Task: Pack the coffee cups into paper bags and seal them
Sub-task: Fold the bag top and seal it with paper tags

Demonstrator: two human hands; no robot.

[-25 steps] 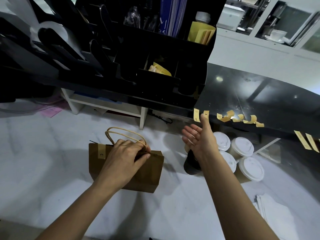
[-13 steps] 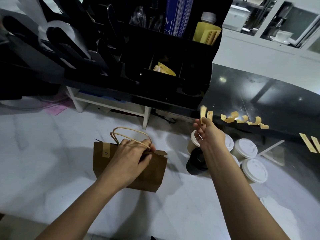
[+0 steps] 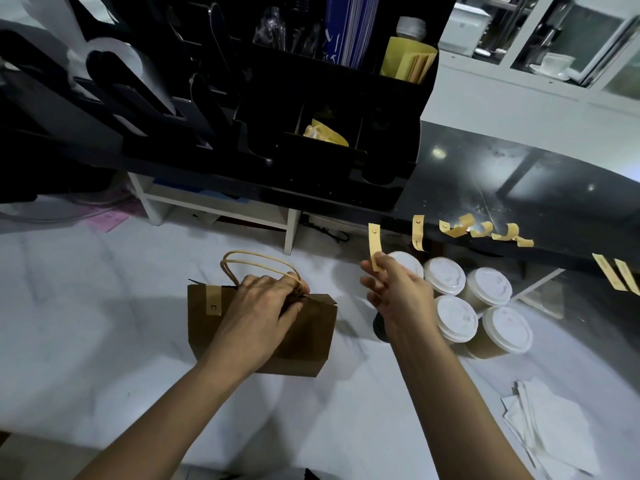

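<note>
A brown paper bag [image 3: 304, 344] with twisted paper handles stands on the white marble counter [image 3: 86, 341]. My left hand [image 3: 266, 303] grips its folded top edge near the handles. One tan sticker strip [image 3: 213, 299] is stuck over the top at the bag's left. My right hand [image 3: 398, 292] pinches another tan sticker strip [image 3: 374, 245], held up to the right of the bag. Several coffee cups with white lids [image 3: 488, 285] stand just right of that hand; a dark cup [image 3: 380, 329] sits partly hidden beneath my wrist.
More tan sticker strips [image 3: 418, 232] hang from the edge of the black shelf [image 3: 519, 188]. A black organiser [image 3: 329, 133] with lids and sleeves stands behind the bag. A stack of white napkins [image 3: 550, 431] lies at the lower right.
My right hand reached up to the shelf edge, pinched a sticker strip, and has pulled it off and down towards the bag. My left hand kept holding the bag top.
</note>
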